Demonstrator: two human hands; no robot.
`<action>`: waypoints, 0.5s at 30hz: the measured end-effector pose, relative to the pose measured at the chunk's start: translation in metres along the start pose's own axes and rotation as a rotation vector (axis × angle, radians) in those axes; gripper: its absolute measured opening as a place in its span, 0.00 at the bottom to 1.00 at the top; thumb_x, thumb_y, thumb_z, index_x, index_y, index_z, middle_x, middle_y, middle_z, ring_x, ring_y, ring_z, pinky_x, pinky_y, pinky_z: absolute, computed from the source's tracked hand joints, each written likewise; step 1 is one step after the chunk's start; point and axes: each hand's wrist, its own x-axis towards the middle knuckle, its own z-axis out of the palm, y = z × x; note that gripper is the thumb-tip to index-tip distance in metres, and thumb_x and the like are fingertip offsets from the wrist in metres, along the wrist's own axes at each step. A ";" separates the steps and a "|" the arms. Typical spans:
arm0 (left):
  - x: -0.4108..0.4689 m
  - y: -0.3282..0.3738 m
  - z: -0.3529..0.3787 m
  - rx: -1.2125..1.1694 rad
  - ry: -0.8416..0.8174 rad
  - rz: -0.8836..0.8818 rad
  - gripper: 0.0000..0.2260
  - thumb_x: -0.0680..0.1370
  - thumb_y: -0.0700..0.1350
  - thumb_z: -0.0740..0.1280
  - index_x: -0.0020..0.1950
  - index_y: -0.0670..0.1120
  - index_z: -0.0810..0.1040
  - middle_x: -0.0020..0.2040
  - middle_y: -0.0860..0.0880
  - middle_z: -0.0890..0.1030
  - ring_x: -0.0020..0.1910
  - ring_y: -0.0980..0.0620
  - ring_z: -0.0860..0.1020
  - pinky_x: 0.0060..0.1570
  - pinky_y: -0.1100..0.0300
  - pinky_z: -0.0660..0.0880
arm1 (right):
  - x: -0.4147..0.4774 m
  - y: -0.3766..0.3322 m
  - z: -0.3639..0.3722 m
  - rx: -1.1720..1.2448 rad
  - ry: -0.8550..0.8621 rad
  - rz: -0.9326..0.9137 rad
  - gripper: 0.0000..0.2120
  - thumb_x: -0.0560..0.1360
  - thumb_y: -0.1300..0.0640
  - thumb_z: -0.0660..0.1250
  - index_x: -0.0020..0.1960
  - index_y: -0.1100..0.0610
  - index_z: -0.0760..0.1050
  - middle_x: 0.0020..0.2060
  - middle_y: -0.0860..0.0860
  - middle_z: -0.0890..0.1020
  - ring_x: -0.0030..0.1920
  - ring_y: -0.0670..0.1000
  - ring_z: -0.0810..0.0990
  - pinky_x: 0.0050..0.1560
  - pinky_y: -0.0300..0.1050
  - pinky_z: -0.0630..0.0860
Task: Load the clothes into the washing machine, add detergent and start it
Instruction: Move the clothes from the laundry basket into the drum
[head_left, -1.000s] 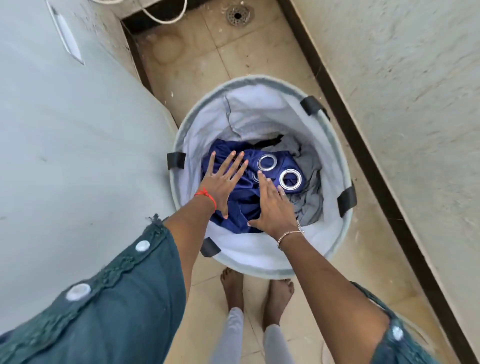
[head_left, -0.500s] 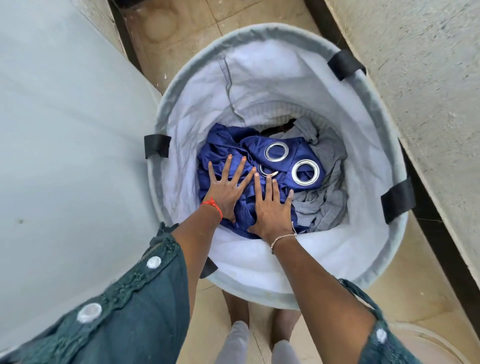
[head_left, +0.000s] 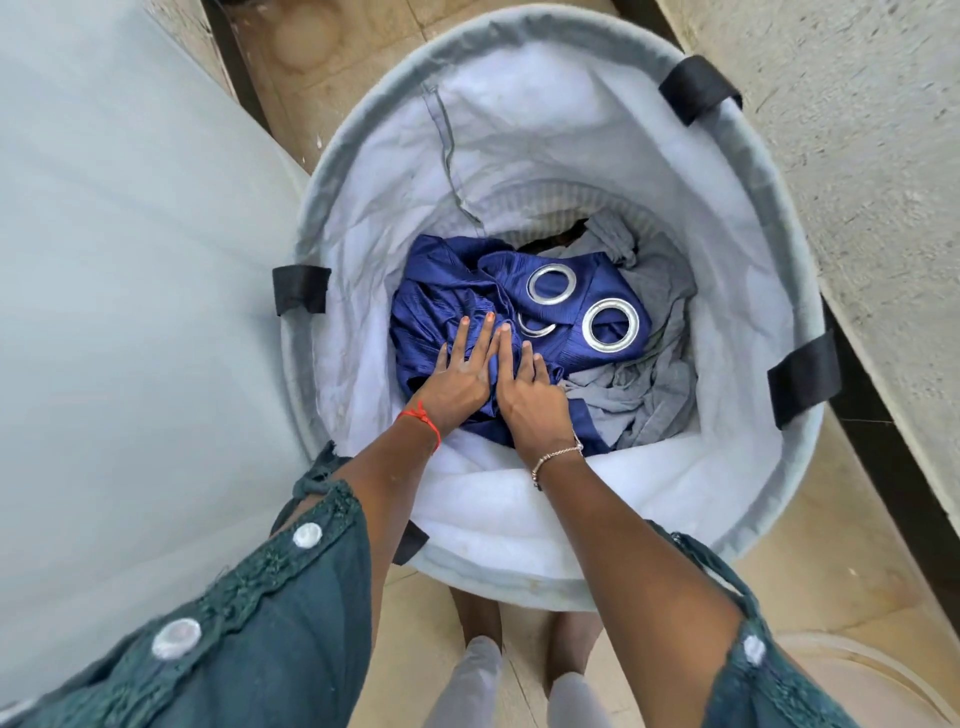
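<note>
A round fabric laundry basket (head_left: 519, 130) with a white lining and black handle loops stands on the floor in front of me. At its bottom lies a crumpled blue curtain (head_left: 441, 291) with silver metal eyelets (head_left: 610, 323), and a grey garment (head_left: 644, 395) is bunched to its right. My left hand (head_left: 457, 379) and my right hand (head_left: 530, 400) lie side by side on the curtain's near part, touching each other, with a fold of blue cloth gathered between them. A dark item shows behind the curtain, mostly hidden.
A large white surface (head_left: 130, 260), likely the washing machine's side, stands close on the left of the basket. A rough plastered wall (head_left: 857, 156) with a dark skirting runs along the right. My bare feet (head_left: 478, 618) stand on beige tiles under the basket's near rim.
The view has come closer to the basket. My hands, spread flat on the curtain before, have drawn together with fingers closer, bunching blue cloth between them.
</note>
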 end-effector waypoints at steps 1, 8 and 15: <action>0.001 -0.001 -0.010 -0.040 0.009 -0.024 0.24 0.75 0.35 0.46 0.71 0.39 0.60 0.69 0.40 0.70 0.66 0.37 0.71 0.50 0.50 0.79 | -0.002 0.000 -0.002 0.021 0.077 0.000 0.27 0.76 0.65 0.51 0.74 0.64 0.50 0.68 0.68 0.66 0.67 0.62 0.71 0.49 0.55 0.80; -0.006 -0.011 -0.094 -0.052 0.062 0.001 0.24 0.77 0.33 0.42 0.73 0.30 0.48 0.73 0.33 0.58 0.73 0.32 0.56 0.65 0.41 0.66 | -0.034 -0.002 -0.081 -0.042 0.251 -0.033 0.30 0.70 0.69 0.52 0.72 0.65 0.51 0.65 0.58 0.75 0.61 0.57 0.77 0.50 0.45 0.81; -0.039 -0.034 -0.268 0.194 0.225 -0.032 0.30 0.75 0.46 0.65 0.72 0.41 0.54 0.71 0.41 0.67 0.71 0.39 0.64 0.69 0.45 0.61 | -0.106 -0.015 -0.242 -0.067 0.363 -0.052 0.61 0.55 0.68 0.78 0.73 0.69 0.38 0.66 0.57 0.73 0.62 0.58 0.77 0.50 0.45 0.81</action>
